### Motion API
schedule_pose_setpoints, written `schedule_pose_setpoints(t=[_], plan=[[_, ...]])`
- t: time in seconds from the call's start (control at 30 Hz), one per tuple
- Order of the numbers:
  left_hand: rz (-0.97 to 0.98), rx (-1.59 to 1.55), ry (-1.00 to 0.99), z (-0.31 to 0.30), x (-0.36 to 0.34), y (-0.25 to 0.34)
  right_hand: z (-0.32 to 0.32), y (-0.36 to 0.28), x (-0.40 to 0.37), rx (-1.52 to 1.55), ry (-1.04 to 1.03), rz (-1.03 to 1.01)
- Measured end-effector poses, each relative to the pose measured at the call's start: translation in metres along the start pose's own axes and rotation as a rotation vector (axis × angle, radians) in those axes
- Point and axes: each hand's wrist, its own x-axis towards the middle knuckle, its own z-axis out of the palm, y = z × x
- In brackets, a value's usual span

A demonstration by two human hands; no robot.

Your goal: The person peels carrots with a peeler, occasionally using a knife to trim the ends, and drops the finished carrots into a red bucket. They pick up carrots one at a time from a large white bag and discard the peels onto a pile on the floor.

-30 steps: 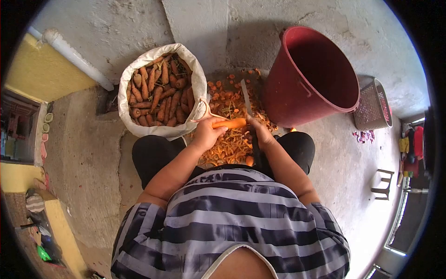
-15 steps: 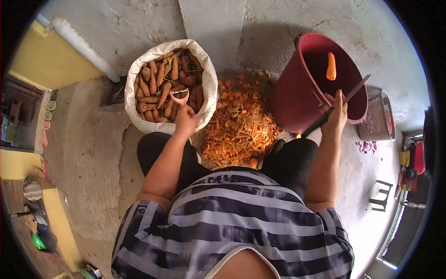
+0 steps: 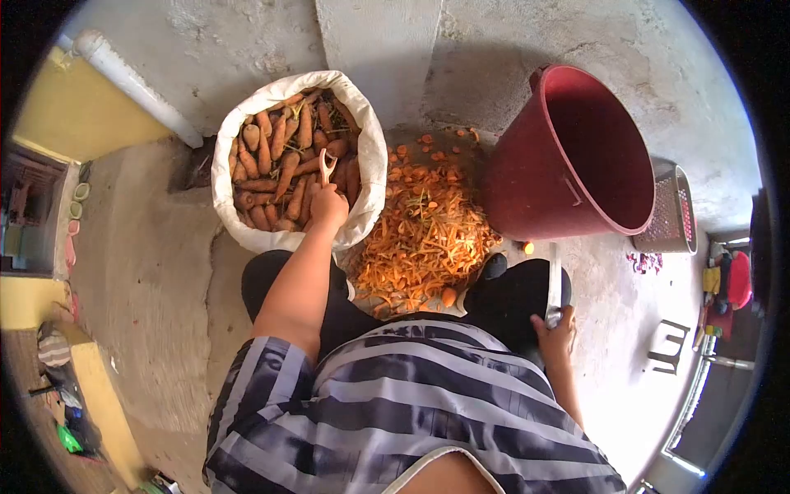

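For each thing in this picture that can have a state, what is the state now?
left hand: closed on the peeler, over the sack.
right hand: closed on the knife, blade pointing forward.
sack: open, rim rolled down, filled with unpeeled carrots.
bucket: open, no lid, no contents visible.
peelings: loose heap on the floor.
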Motion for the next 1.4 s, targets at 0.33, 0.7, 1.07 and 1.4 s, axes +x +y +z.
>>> schedule_pose_setpoints(t=[0.33,0.7,1.07,1.4], plan=[[0.094,0.325,-0.033,0.027,0.061,0.031,-0.023,-0.040,0.014,-0.072,0.149,-0.210],[-0.280,-0.265,0.067,0.050,0.104,0.046,-0.019,-0.058,0.042,0.119,0.174,-0.426],[0.199,-0.068,0.260,-0.011,0.032,0.049,-0.006,-0.099,0.048,0.589,-0.045,-0.481],[0.958,-0.475,-0.239,-0.062,-0.106,0.094,0.055,-0.192,0.069,0.992,-0.364,-0.497]])
